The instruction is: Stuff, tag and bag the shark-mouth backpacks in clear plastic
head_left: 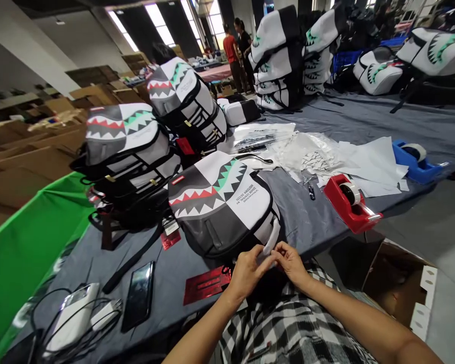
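Now the bare l. hand (pixel 248 270) & bare r. hand (pixel 291 262) pinch, fingers nearly closed, the thin white strip (pixel 274 233) on the grey-and-white shark-tooth backpack's (pixel 207 220) near side, atop the dark-grey cloth-covered table (pixel 167 275), prob. straightening it, so next needs steady fingers.

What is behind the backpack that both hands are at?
Behind the backpack, a stack of similar backpacks and clear plastic packaging can be seen. Whatever sits low against the backpack's far side is covered by it and cannot be seen.
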Available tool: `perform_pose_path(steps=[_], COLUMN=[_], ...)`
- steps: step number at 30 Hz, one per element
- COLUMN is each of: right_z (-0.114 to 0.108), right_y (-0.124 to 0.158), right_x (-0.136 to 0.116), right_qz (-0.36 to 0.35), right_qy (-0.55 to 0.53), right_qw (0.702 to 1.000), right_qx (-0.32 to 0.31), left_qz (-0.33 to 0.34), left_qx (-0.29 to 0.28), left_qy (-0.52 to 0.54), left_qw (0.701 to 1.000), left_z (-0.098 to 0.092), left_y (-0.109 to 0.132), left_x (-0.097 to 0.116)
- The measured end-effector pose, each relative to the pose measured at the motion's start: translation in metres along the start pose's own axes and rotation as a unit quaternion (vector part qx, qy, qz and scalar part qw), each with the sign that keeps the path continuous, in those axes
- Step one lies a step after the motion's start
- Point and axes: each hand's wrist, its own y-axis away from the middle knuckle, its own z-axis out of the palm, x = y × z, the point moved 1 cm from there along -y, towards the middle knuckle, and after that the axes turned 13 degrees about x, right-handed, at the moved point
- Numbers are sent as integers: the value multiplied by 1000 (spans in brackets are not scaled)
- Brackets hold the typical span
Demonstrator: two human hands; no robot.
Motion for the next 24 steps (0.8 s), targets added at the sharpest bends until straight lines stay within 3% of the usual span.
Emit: perform_pose_path(steps=[6, 11, 16, 21, 24], right_z=[-8, -1, 12, 3, -3], right_y=[3, -5, -15, -3, 7], right_x=[3, 3, 10, 3, -8], right_qz=[-3, 2, 38, 107, 176], right_qy=[22, 17, 16, -23, -132], right_qw=[999, 999, 998, 994, 974], right_qx=[-36, -31, -36, 0, -57], left_qz=[-1, 28, 12, 0, -3], left_qx=[-32, -43, -9, 10, 1], left_qy=[51, 22, -56, -73, -64], left_qw=[998, 998, 998, 997, 998], left_z=[0, 0, 5, 8, 9], left_y=[-2, 1, 6, 8, 8], left_x=[-3, -3, -8, -8, -7])
